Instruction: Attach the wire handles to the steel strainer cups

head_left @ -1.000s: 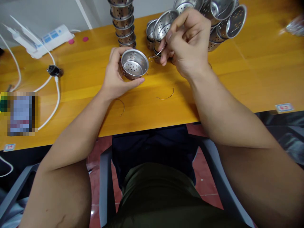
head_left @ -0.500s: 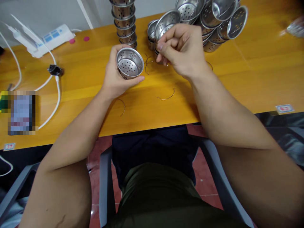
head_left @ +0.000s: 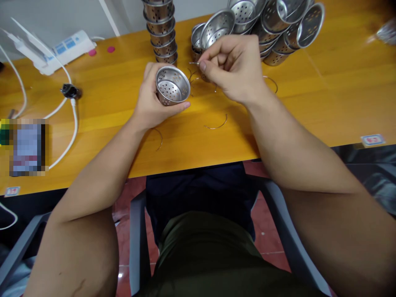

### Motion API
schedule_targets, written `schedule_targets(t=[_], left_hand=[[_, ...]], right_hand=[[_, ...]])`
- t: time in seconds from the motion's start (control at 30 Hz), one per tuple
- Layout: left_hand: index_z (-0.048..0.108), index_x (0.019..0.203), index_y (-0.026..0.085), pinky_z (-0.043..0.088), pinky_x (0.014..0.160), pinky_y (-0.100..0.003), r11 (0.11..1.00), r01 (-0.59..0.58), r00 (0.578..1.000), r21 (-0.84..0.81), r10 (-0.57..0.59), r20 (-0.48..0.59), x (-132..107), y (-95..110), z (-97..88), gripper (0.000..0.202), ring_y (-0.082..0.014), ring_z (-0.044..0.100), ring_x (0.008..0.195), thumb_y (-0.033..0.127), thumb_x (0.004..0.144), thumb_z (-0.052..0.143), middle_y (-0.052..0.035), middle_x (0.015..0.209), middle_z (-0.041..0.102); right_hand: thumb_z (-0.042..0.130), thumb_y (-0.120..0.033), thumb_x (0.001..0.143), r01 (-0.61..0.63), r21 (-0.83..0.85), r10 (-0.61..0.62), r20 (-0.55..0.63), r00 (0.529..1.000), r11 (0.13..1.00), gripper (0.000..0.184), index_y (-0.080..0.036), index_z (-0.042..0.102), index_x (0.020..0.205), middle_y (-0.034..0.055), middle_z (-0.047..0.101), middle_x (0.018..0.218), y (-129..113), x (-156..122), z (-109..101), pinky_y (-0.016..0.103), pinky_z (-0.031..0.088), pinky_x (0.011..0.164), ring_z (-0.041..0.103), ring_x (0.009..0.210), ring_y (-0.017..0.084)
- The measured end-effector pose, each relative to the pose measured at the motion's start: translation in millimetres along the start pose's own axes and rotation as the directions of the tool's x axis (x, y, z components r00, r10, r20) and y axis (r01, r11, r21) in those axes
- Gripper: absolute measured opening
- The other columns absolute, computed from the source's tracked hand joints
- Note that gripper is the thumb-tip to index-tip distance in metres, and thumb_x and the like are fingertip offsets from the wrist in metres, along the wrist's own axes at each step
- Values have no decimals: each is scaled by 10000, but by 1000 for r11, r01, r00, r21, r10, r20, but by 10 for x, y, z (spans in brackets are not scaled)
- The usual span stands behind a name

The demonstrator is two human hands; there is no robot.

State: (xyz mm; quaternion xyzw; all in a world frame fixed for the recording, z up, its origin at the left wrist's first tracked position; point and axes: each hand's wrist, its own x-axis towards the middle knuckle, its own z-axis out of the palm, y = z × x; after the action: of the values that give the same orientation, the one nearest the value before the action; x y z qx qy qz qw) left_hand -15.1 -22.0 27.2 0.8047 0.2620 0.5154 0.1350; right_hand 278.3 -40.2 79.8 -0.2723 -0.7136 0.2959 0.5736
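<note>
Bright, even overhead light; glare streaks the wooden table [head_left: 102,88] left of the left hand [head_left: 151,103]. Soft shadows under both forearms. Edges bend and blur, especially far right.

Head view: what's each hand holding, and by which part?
Left hand grips a perforated steel cup around its side wall. Right hand pinches a thin wire near its end between fingertips.

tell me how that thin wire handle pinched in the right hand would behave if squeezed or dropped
The wire handle looks very thin, so it probably flexes and springs back. Similar curved wires lie flat on the table, so it likely stays put. The right hand pinches it by the fingertips: probably very light.
</note>
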Motion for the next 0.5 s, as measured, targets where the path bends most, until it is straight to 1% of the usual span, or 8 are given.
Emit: schedule_targets(t=[0.07, 0.13, 0.2, 0.27, 0.33, 0.43, 0.47, 0.5], left_hand=[[704, 1551, 527, 625, 1148, -841, 999, 28, 1000, -45, -28, -6, -17, -41, 27, 859, -521, 747, 1342, 667, 801, 1099, -90, 1487, 786], [687, 1566, 524, 624, 1171, -845, 990, 71, 997, -122, -71, 0, -29, -72, 36, 892, -523, 752, 1369, 711, 808, 1118, -75, 1502, 795], [682, 1571, 529, 619, 1194, -846, 977, 106, 994, -184, -107, 7, -37, -79, 52, 917, -514, 745, 1395, 777, 822, 1149, -51, 1506, 804], [689, 1591, 543, 614, 1227, -828, 964, 105, 994, -245, -107, 7, -47, -76, 112, 878, -475, 729, 1425, 867, 903, 1127, -13, 1528, 803], [660, 1659, 572, 629, 1227, -805, 943, 45, 998, -330, -54, -18, -65, -91, 221, 888, -451, 723, 1453, 1006, 967, 1008, 1, 1585, 779], [552, 1774, 606, 681, 1163, -808, 910, -76, 995, -407, 43, -89, -98, -157, 358, 1110, -498, 735, 1472, 1243, 884, 739, -67, 1649, 715], [505, 1804, 609, 684, 1169, -822, 922, -71, 996, -381, 48, -69, -105, -177, 362, 1166, -518, 720, 1507, 1282, 862, 646, -88, 1682, 681], [468, 1828, 607, 674, 1208, -833, 946, -31, 1000, -324, 30, -9, -108, -188, 338, 1168, -525, 694, 1559, 1274, 879, 606, -96, 1725, 646]], right_hand=[[1101, -748, 1029, 1, 19, -2, 26, 1000, 1000, 475, -339, 882, 926, -43, 525, 646, -40, -15, 34, 393, 372, 539, 314, 532, 175], [1086, -663, 1049, -11, 21, 10, 48, 999, 1000, 420, -321, 876, 924, -46, 532, 661, -81, -28, 60, 384, 356, 555, 317, 545, 169], [1075, -655, 1040, -11, 21, 10, 54, 999, 1000, 429, -307, 860, 910, -49, 527, 659, -101, -32, 66, 379, 337, 559, 318, 551, 166], [1075, -675, 1041, -11, 15, 10, 49, 999, 1000, 448, -306, 856, 915, -48, 526, 660, -84, -26, 53, 379, 342, 560, 312, 557, 168], [1076, -694, 1058, -6, 8, 6, 55, 998, 1000, 446, -317, 872, 936, -45, 533, 661, -40, -13, 34, 381, 360, 556, 314, 550, 170], [1077, -759, 1044, 15, 18, -16, 44, 999, 1000, 481, -330, 887, 937, -41, 535, 650, 13, 3, 27, 382, 370, 542, 307, 534, 168], [1079, -782, 1030, 17, 19, -18, 37, 999, 1000, 502, -330, 885, 930, -40, 532, 648, 14, 4, 31, 382, 375, 541, 306, 535, 169], [1082, -792, 1017, 15, 17, -16, 31, 999, 1000, 517, -326, 879, 924, -38, 531, 651, 5, 2, 38, 380, 380, 542, 308, 539, 171]])
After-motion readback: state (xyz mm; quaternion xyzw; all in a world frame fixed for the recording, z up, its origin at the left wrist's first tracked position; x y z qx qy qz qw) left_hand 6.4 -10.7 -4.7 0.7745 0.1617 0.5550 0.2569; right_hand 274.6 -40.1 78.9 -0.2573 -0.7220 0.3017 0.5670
